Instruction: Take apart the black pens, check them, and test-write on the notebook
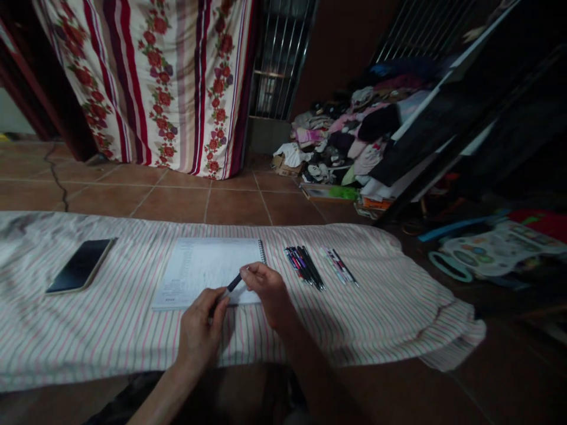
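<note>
Both hands hold one dark pen (234, 283) over the near right part of a spiral notebook (199, 265). My left hand (204, 321) is closed round the pen's lower left portion. At its upper right end, the fingertips of my right hand (268, 289) pinch the pen. The notebook lies with a pale page up, its wire binding on the right; faint print shows along the left of the page. Right of it rests a row of several pens (305, 267), mostly dark. Farther right lies a smaller group of pens (340, 265), light and dark.
A dark-screened tablet or phone (82, 265) lies at the left on the striped cloth (381, 307). Beyond the tiled floor (181, 198) hangs a flowered curtain (155, 82). Heaped clothes (349, 133) stand at the back right, and a toy-like plastic panel (500, 248) sits at the right.
</note>
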The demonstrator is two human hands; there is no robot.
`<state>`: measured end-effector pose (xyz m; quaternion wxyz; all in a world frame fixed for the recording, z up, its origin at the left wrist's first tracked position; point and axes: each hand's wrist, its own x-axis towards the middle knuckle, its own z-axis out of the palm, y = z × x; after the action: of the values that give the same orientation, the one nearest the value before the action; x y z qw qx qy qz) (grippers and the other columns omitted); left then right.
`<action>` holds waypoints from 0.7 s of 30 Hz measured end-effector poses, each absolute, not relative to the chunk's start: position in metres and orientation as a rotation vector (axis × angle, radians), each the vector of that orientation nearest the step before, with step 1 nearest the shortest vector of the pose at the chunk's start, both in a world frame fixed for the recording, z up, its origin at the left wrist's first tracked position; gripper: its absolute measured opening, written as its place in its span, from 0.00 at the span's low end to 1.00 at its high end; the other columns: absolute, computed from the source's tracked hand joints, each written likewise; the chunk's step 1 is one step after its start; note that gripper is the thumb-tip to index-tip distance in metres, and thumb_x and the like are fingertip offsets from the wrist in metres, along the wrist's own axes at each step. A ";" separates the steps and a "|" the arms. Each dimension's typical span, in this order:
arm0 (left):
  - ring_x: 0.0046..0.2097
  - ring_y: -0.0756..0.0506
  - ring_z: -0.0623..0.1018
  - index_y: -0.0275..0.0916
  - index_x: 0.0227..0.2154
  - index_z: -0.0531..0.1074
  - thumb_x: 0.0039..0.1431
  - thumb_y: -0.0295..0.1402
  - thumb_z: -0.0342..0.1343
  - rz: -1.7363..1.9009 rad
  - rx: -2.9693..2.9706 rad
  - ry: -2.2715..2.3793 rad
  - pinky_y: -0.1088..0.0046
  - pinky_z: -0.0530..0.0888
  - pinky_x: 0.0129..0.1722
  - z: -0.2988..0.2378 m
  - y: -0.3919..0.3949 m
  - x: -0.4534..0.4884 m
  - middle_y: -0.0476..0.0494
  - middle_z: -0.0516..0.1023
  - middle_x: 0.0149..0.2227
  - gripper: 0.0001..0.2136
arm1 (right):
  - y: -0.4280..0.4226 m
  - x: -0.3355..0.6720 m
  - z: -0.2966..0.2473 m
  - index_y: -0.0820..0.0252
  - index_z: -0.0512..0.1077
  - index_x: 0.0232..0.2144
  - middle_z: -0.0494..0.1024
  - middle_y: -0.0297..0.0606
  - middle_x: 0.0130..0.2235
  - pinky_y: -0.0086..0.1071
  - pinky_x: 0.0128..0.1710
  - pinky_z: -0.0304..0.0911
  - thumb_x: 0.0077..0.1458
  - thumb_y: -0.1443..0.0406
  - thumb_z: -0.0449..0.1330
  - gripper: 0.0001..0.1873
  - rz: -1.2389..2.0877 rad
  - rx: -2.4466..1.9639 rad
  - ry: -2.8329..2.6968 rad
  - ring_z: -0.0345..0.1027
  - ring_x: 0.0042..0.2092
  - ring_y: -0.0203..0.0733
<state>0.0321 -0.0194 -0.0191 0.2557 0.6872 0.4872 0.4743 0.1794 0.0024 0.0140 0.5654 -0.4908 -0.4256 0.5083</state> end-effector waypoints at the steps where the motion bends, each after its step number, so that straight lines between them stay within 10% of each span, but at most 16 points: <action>1: 0.36 0.46 0.75 0.36 0.35 0.73 0.56 0.38 0.51 1.281 1.805 1.308 0.71 0.70 0.37 -0.013 -0.025 0.031 0.43 0.76 0.33 0.11 | -0.002 0.178 0.021 0.61 0.71 0.25 0.67 0.29 0.22 0.27 0.27 0.54 0.41 0.56 0.64 0.14 1.197 -1.139 -1.009 0.56 0.26 0.31; 21: 0.19 0.55 0.66 0.34 0.34 0.72 0.46 0.47 0.59 0.947 1.020 0.899 0.79 0.58 0.19 0.054 -0.245 -0.012 0.50 0.71 0.23 0.20 | -0.212 0.147 0.078 0.59 0.78 0.30 0.66 0.30 0.21 0.28 0.26 0.50 0.42 0.56 0.65 0.14 1.331 -1.055 -1.153 0.55 0.25 0.31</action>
<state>-0.0115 -0.2454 0.0539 0.6760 0.4537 0.3997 0.4212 0.1474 -0.2122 0.0783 0.5179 -0.4398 -0.4805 0.5546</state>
